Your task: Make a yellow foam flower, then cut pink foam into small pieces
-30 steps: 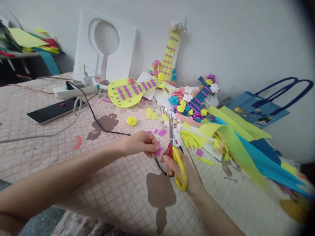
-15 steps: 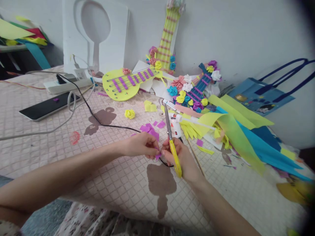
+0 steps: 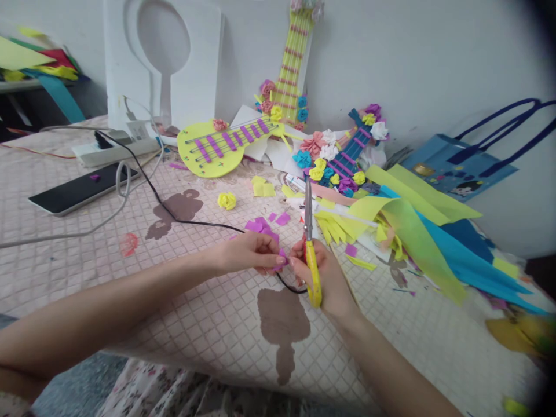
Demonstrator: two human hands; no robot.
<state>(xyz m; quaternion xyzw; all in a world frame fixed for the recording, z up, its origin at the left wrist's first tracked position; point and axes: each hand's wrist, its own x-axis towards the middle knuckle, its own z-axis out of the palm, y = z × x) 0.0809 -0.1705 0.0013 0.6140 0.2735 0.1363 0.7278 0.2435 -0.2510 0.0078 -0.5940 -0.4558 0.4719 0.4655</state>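
My left hand (image 3: 260, 252) pinches a small piece of purple paper (image 3: 282, 259) between thumb and fingers. Facing it, my right hand (image 3: 319, 269) is closed around the yellow-handled scissors (image 3: 311, 263), whose blades point up and away from me. The right thumb and fingertip come close to the purple piece; I cannot tell if they touch it. Behind the left hand lies a pile of purple paper squares (image 3: 261, 226). A yellow paper flower (image 3: 226, 201) and yellow paper squares (image 3: 263, 187) lie farther back. A black cable (image 3: 208, 225) passes beneath my hands.
Paper-decorated guitar shapes, one yellow (image 3: 212, 149) and one blue (image 3: 350, 156), lie at the back. Yellow and blue paper sheets (image 3: 425, 231) spread to the right, before a blue bag (image 3: 460, 165). A phone (image 3: 82, 188) and power strip (image 3: 113, 149) are at left.
The scissors in my right hand have turned more upright, their tips swinging right. My right fingertips have drawn slightly away from the left ones, which still hold the purple piece.
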